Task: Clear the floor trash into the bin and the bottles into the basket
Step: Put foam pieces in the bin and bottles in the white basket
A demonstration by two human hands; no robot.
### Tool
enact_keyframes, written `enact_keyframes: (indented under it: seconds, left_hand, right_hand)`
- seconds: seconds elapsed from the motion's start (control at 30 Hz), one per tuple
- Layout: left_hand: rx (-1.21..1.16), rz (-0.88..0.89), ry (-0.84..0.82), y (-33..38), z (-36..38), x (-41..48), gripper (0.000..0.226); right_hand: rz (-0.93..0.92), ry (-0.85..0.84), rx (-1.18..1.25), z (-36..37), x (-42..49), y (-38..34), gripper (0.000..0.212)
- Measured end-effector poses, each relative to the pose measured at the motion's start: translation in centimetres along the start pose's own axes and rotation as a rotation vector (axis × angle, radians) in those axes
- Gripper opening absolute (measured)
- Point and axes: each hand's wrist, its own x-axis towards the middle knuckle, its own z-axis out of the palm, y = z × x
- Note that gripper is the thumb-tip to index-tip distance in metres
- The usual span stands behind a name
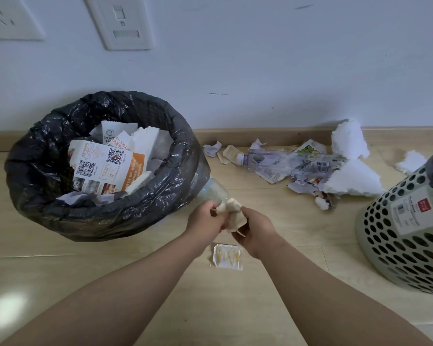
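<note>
My left hand [205, 218] and right hand [255, 231], arms stretched forward, both pinch a crumpled beige wad [231, 213] just in front of the bin [110, 216], and the wad touches the neck of a clear bottle [214, 191] lying against the bin's black liner. A sachet [228, 255] lies on the floor below my wrists; a crushed bottle [285, 162], paper scraps and foam chunks [350, 138] crowd the baseboard, with the perforated basket [398, 245] at right. Leaflets [105, 166] in the bin show QR codes; the basket's label is too small for me to read.

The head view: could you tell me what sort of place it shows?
Likely an indoor room, home or office: a wood-look floor with skirting board, a white wall with socket plate, and a black-lined bin.
</note>
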Motion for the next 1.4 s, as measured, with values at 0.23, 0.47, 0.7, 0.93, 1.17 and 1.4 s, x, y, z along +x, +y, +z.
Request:
enact_keyframes:
  seconds: [0.23,0.47,0.7,0.93,1.17,1.4]
  left_hand:
    - [-0.351,0.12,0.118,7.9,0.1,-1.3,0.007]
    - [-0.462,0.204,0.281,13.2,-3.8,-1.9,0.019]
    - [0.032,0.076,0.025,7.9,-3.7,-1.2,0.011]
    - [0.868,-0.038,-0.393,-2.2,-0.8,-2.0,0.022]
    - [1.171,0.168,-0.365,-5.5,1.5,-3.6,0.062]
    - [0.942,0.055,-0.437,-5.5,1.0,-3.2,0.04]
  right_hand:
    - [-0.206,-0.07,0.187,2.5,-2.2,-5.6,0.017]
    - [-0.399,-0.255,0.223,6.3,-4.9,-9.2,0.015]
    - [-0.381,0.129,-0.591,1.6,-2.7,-6.2,0.026]
    - [-0.124,0.021,-1.232,-6.9,0.5,0.9,0.023]
    - [-0.284,-0.109,-1.643,-7.6,0.8,2.6,0.05]
    - [-0.319,-0.149,-1.754,-7.5,1.1,2.4,0.025]
